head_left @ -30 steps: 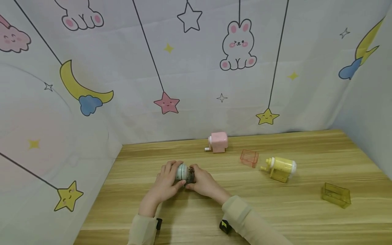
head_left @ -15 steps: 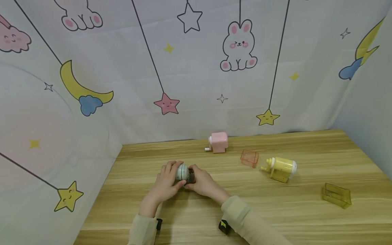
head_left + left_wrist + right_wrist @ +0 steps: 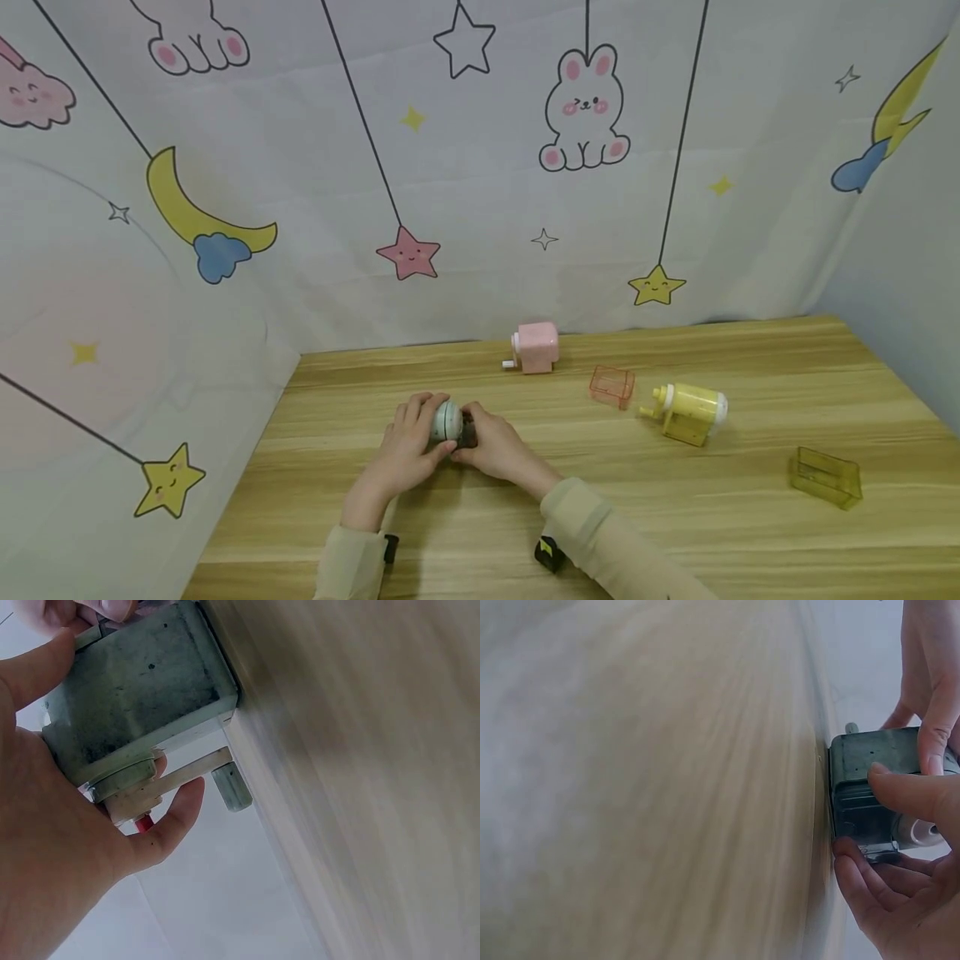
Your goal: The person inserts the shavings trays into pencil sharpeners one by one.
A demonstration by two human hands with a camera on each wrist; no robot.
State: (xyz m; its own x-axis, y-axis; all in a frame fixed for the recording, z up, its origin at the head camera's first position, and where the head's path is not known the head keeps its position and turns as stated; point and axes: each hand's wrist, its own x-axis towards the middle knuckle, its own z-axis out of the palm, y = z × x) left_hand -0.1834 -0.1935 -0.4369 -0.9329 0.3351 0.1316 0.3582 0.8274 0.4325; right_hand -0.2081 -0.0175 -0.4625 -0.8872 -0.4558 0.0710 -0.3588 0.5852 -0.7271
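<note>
A pale green crank pencil sharpener (image 3: pixel 447 422) stands at the left of the table between the two hands. My left hand (image 3: pixel 408 440) grips its body from the left, with thumb and fingers around it. In the left wrist view the crank handle (image 3: pixel 232 787) sticks out beside the fingers, and a small red tip (image 3: pixel 144 823) shows below the crank's hub. My right hand (image 3: pixel 495 443) pinches a dark see-through shavings drawer (image 3: pixel 864 825) on the sharpener's right side, thumb on one side and fingertips on the other. In the head view the hands hide much of the drawer.
A pink sharpener (image 3: pixel 537 347) stands near the back wall. To the right are a see-through red drawer (image 3: pixel 612 387), a yellow sharpener (image 3: pixel 688 413) and a see-through yellow drawer (image 3: pixel 825 477). A printed cloth (image 3: pixel 480 192) borders the wooden table (image 3: pixel 675 533) at the back.
The dark drawer and right-hand fingers have shifted very slightly at the green sharpener. The left hand and the other things keep their places.
</note>
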